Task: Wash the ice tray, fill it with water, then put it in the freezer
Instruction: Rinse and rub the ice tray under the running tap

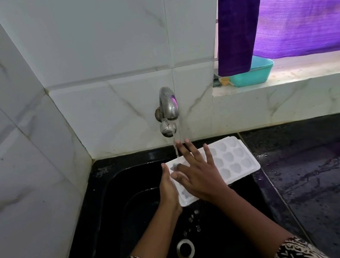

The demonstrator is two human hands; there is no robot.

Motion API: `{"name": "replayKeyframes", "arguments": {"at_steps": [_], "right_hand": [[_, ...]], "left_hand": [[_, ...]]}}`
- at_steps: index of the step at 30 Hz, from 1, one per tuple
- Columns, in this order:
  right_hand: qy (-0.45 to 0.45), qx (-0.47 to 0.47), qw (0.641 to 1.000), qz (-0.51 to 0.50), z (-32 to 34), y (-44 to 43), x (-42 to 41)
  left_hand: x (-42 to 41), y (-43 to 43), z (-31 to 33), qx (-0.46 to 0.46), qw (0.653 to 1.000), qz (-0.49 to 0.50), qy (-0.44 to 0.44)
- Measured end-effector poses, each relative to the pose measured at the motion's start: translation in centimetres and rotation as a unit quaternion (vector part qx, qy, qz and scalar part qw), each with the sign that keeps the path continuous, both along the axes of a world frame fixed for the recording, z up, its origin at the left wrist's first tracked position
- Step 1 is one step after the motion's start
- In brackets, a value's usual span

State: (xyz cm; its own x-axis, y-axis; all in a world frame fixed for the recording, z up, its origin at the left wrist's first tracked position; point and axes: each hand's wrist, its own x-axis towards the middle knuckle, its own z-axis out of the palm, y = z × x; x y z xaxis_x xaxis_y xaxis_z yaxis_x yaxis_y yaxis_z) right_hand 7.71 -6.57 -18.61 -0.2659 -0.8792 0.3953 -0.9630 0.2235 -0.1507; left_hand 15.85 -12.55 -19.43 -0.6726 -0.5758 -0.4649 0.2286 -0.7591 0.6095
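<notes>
Two hands work on one white ice tray (231, 159), which is held over the black sink (132, 203) with its cups facing up and its right end reaching out over the sink's edge toward the wet dark desk (330, 168). Keeping it there lets the run-off fall into the basin, and drops can be seen falling beneath it toward the drain (185, 249). The left hand (168, 188) grips the tray's left short edge, its fingers seemingly curled underneath where they cannot be seen, which steadies the tray and carries its weight. The right hand (198, 177) lies flat on top with its fingers (207, 153) spread wide and gripping nothing, a pose that suits rubbing across the cups rather than lifting. The tray's left end sits directly under the tap (167, 112), so the thin stream of water (176, 149) lands where the palm is working. Judging by this, the washing step is under way and the filling has not begun; the tray appears roughly level. A purple curtain (279, 7) hangs over the windowsill at the right, where a teal tub (252, 75) sits well apart from the work.
</notes>
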Motion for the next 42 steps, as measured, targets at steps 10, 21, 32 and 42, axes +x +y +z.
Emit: {"name": "replayKeyframes", "arguments": {"at_steps": [10, 21, 32, 42], "right_hand": [[-0.017, 0.047, 0.999, 0.015, 0.8, -0.3, 0.2], [-0.065, 0.071, 0.994, 0.045, 0.9, 3.5, 1.7], [0.01, 0.029, 0.999, 0.008, -0.7, 2.1, 0.7], [0.037, -0.026, 0.999, -0.021, -0.4, 1.2, -0.1]], "left_hand": [[-0.5, -0.3, -0.7, -0.011, 1.0, 0.006, 0.004], [-0.2, -0.6, -1.2, 0.02, 0.997, 0.045, 0.053], [-0.8, -1.2, -0.5, -0.009, 0.998, 0.04, 0.044], [-1.3, -1.3, -0.2, -0.015, 0.999, 0.034, 0.034]]}}
